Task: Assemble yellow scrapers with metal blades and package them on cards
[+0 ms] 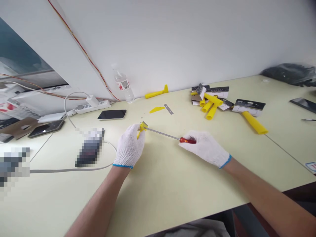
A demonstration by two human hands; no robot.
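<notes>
In a white knitted glove, my left hand [130,144] is closed round a yellow scraper [142,127], whose head sticks up past the thumb. My right hand [203,146], gloved the same way, grips the red handle of a screwdriver [163,133]. The long shaft points left, and its tip meets the scraper head. Beyond the hands lie a flat yellow plastic piece [157,109] and a grey metal blade [169,109] with holes. Further back, a yellow scraper handle [156,92] lies by the wall. Most of the held scraper's handle is hidden by the left glove.
Several yellow scrapers with black-and-white cards [209,102] are heaped at the back right; another carded scraper [255,122] lies beside them. A plastic bottle [124,85], a phone [112,114] and a power strip [93,107] stand or lie at the back left. A cable [74,170] crosses the left side.
</notes>
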